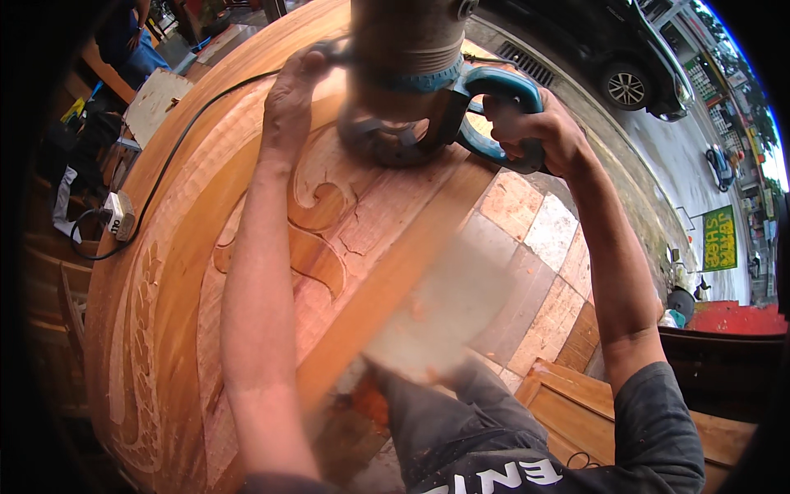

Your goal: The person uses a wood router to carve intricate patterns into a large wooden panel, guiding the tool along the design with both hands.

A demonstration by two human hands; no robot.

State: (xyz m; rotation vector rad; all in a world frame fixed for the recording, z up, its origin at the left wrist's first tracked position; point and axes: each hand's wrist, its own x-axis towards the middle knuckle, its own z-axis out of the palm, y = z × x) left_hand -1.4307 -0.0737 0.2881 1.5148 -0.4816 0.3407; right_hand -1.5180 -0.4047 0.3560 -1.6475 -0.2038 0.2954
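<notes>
A large handheld router (407, 78) with a grey body and a blue collar stands on a carved wooden panel (387, 288), near its straight edge. My right hand (547, 136) is wrapped round the router's blue loop handle (504, 82). On the far left side of the router, my left hand (292, 95) closes on a dark side knob (331, 51), blurred at its end. The router's base is smeared by motion, and its cutter cannot be seen. Raised scroll carving (317, 214) shows on the panel between my forearms.
A black cord (185, 140) runs over the panel to a white plug socket (120, 216) at the left. Tiled floor (535, 272) lies below the edge, with a framed wooden panel (576, 412) lower right. A dark car (605, 53) and a street lie beyond; another person (136, 45) stands far left.
</notes>
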